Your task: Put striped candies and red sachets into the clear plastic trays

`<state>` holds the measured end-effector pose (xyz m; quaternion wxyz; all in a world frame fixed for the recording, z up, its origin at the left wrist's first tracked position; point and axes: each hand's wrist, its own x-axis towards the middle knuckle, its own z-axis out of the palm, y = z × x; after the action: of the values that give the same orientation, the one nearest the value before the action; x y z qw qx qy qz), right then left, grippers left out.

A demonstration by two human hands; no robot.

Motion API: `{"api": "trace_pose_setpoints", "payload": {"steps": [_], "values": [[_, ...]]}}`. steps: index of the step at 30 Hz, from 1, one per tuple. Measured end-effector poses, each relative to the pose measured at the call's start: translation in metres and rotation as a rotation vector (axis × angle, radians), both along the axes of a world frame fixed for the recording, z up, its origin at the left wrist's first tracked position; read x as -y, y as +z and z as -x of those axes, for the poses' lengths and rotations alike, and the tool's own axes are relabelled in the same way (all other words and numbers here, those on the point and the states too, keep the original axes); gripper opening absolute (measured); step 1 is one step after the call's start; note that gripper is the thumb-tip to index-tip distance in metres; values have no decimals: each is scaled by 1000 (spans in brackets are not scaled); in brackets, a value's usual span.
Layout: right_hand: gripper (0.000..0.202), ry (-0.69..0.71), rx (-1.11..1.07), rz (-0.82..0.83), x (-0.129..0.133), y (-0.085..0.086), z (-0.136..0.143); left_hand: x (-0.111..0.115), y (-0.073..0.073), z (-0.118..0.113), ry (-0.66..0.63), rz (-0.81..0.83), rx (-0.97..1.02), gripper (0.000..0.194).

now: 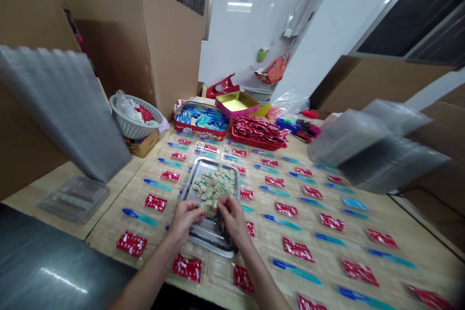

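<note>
A metal tray [209, 238] lies over the clear plastic trays on the table, with a heap of small pale green and tan pieces [215, 183] in it. My left hand [184, 220] is over the tray's left side, thumb and fingers pinched at a small piece at the heap's near edge. Just to the right, my right hand [232, 217] has its fingertips pressed together at the same edge; what they hold is too small to make out. Around the tray lie rows of red packets [156, 202] and blue-capped teal pens [140, 217].
Behind the rows stand a tin of blue packets [201, 131], a red basket of red packets [258, 131] and a pink-gold tin lid [237, 102]. Stacked clear trays rise at left [69, 106] and right [378, 140]. A white basket [135, 123] is at back left.
</note>
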<state>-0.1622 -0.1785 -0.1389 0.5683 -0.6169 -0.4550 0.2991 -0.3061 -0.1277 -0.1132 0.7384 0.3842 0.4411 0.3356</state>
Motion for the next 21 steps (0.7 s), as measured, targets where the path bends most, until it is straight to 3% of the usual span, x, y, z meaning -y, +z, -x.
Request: {"api": "trace_pose_setpoints", "payload": {"steps": [7,11,17,21], "values": [[18,156,-137,-19,2,23,-1,2,3,3,21,-34,-47,28],[18,178,-209,-26,2,23,3,2,4,8,-28,-18,-84,26],[10,189,-47,-6,1,15,7,2,3,12,-62,18,-45,27],[9,192,85,6,2,16,7,1,4,14,-13,48,20,25]]}}
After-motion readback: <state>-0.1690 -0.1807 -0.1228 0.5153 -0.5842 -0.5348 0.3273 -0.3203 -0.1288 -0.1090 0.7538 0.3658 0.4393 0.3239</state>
